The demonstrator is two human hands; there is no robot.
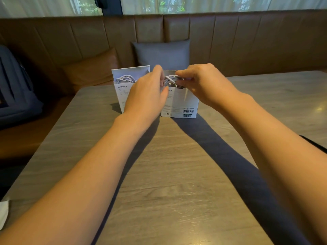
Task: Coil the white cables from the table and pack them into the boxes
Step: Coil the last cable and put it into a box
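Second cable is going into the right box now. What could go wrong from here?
1. The coiled cable sits at the mouth of the right box, with loops above the rim; released early, it may spring back out.
2. The box stands upright and unsupported on the table; pushing down could tip or slide it.
3. The left box, with its own cable, stands close behind the left hand and could be knocked.

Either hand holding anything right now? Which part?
Right hand pinches the coiled white cable by its top loops, over the right box. Left hand touches it; grip unclear.
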